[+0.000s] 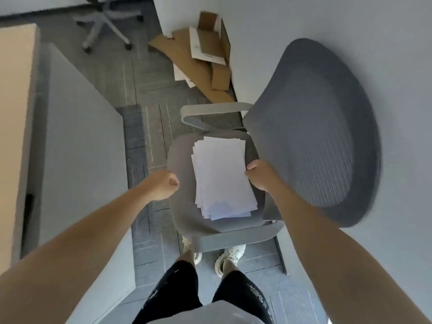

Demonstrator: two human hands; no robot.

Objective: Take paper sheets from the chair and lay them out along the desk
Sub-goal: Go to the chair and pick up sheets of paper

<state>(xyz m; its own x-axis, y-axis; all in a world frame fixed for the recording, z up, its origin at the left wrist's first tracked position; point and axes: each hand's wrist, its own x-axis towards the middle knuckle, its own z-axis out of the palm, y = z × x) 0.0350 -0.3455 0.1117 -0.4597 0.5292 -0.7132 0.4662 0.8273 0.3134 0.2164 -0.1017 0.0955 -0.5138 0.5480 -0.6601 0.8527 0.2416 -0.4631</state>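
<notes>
As the person stands at the chair (313, 127), two pale shoes (230, 256) show on the grey floor (149, 127) below the seat's near edge. Left hand (163, 183): fingers curled into a fist, holding nothing, over the seat's left rim. Right hand (259, 175): grips the right edge of the paper sheets (222, 176), thumb on top. The sheets form a fanned white stack lying on the seat, between the two hands. Counter (77, 136): pale grey surface at left, near the chair. Farther off, flattened cardboard (201, 57) lies by the wall; a second chair base (105, 26) stands beyond.
</notes>
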